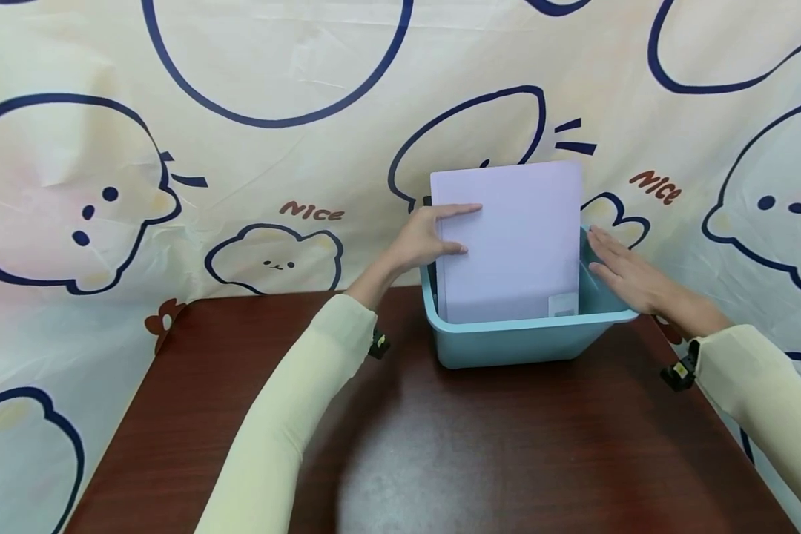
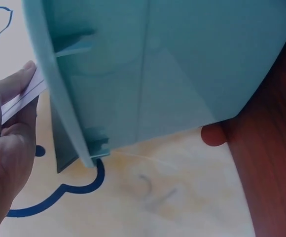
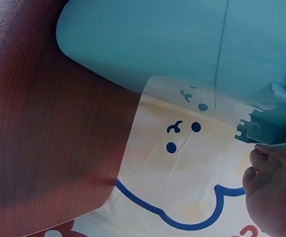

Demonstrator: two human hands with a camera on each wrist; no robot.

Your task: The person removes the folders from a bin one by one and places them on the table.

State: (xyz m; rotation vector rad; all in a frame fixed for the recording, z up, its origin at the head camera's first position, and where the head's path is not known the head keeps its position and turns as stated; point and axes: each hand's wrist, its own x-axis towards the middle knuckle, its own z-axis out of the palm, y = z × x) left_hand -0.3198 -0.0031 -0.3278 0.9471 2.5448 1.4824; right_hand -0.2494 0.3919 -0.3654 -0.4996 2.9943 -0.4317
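Note:
A flat lilac notebook [image 1: 510,237] with a small pale label [image 1: 564,305] at its lower right corner stands upright in a blue plastic bin [image 1: 507,345]. At the notebook's left edge, my left hand [image 1: 427,236] pinches it, index finger and thumb showing on the front face. Two thin layers show between the fingers in the left wrist view, where the notebook [image 2: 22,101] looks whitish. My right hand [image 1: 627,271] rests at the bin's right side with fingers extended; in the right wrist view it [image 3: 273,190] is right at the rim. The bin's inside is mostly hidden behind the notebook.
Beneath the bin is a dark reddish-brown wooden table [image 1: 480,445], with the bin near its back right. A cloth backdrop [image 1: 254,170] printed with cartoon outlines hangs behind and beside the table. Ridges [image 2: 76,44] stick out under the bin's rim.

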